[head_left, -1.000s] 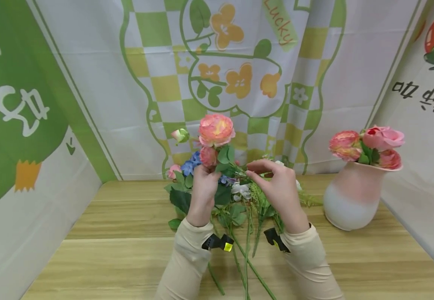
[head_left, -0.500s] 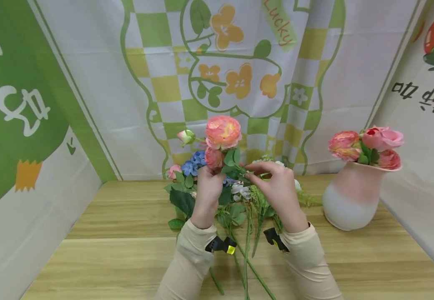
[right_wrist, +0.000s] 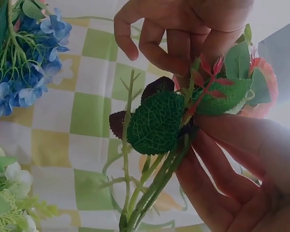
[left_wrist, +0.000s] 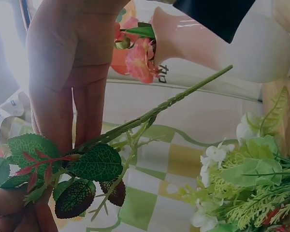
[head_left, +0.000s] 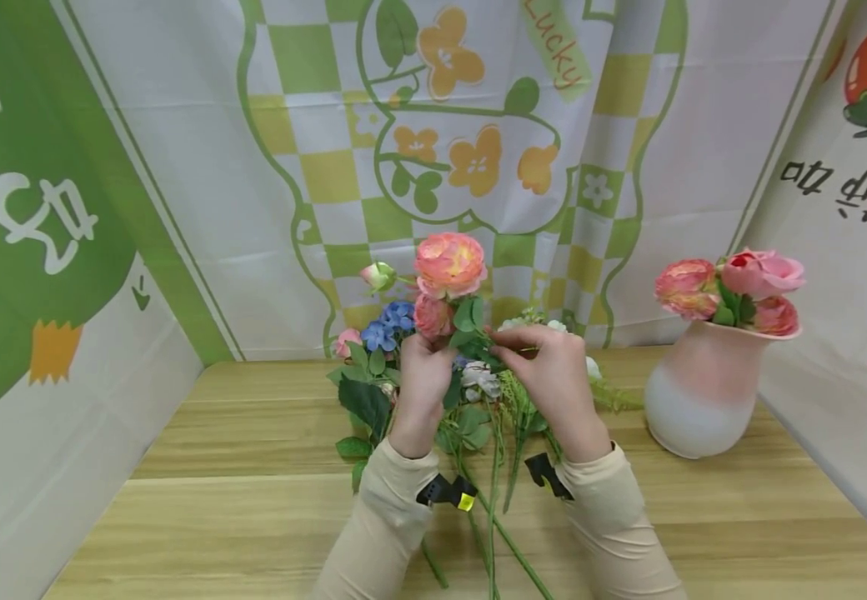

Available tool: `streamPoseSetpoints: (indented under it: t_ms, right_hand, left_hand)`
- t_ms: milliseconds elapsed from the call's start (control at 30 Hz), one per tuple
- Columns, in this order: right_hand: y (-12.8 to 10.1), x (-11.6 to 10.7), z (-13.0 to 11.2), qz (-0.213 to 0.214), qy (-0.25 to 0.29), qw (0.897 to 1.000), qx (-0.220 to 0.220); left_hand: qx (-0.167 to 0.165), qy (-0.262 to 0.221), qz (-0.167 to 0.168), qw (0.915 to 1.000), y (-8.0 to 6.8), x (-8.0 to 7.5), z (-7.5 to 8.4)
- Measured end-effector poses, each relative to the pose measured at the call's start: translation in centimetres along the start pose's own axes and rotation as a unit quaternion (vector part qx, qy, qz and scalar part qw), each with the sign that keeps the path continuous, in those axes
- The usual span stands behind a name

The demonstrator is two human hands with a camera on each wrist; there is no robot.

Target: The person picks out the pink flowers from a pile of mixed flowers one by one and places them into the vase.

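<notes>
Tough to see into this grip! Left of the vase (head_left: 707, 400), up above the table (head_left: 253, 500), hangs the pink flower spray (head_left: 450, 262), and the left hand (head_left: 423, 383) covers part of its stem, fingers curled round it just under the smaller bloom. The right hand (head_left: 557, 379), on the vase's side of the spray, pinches the leafy stem between thumb and forefinger; foliage screens the exact contact.

Farther left of the vase, blue flowers (head_left: 388, 327) peek out, half blocked by that left hand. White flowers (head_left: 482, 380) show nearer the vase, some masked by the right. Loose stems (head_left: 492, 533), closer to the person than the vase, are cut off at the head view's bottom edge. Pink blooms (head_left: 764, 287) crowd the vase's mouth, their stems hidden inside.
</notes>
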State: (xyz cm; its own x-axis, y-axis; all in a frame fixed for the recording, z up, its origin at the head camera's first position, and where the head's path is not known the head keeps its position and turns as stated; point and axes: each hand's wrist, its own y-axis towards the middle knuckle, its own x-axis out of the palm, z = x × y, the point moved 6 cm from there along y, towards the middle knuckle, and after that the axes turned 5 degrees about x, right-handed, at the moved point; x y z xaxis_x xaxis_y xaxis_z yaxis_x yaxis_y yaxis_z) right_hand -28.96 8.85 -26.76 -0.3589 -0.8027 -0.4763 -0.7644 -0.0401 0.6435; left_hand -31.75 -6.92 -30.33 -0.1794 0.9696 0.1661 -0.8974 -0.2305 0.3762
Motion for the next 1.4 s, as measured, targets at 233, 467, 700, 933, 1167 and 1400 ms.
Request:
streamPoseSetpoints:
  t_ms: [233,467,700,933,1167,1400]
  right_hand:
    - [0.0,-0.2,-0.2,0.018,-0.034,0.999,-0.014]
    - [-0.1,-0.3,-0.7,0.06,-0.103,0.992,-0.05]
    - [-0.3,-0.5,-1.0,0.089,-0.151,0.982,-0.066]
    - [-0.3,-1.0,-0.9,0.108,-0.146,0.981,-0.066]
    - [0.1,-2.0,-0.4,0.137,-0.143,0.979,-0.05]
    - [0.3,-2.8,0.3,0.163,-0.139,0.976,-0.043]
  left_hand:
    - [-0.001,-0.008,0.002,1.0,0.0,0.3,-0.3]
    - [0.01,0.007,0.006,0.9999,-0.2,0.5,-0.2]
    - [-0.006,0.004,-0.002,1.0,-0.3,0.6,-0.5]
    - [0.017,0.015,-0.024,0.9995,-0.5,1.0,-0.4]
    - [0.046,0.058,-0.053,0.9958,-0.7,1.6,-0.4]
    - [0.056,0.09,-0.081,0.9911,-0.8,1.4,-1.0]
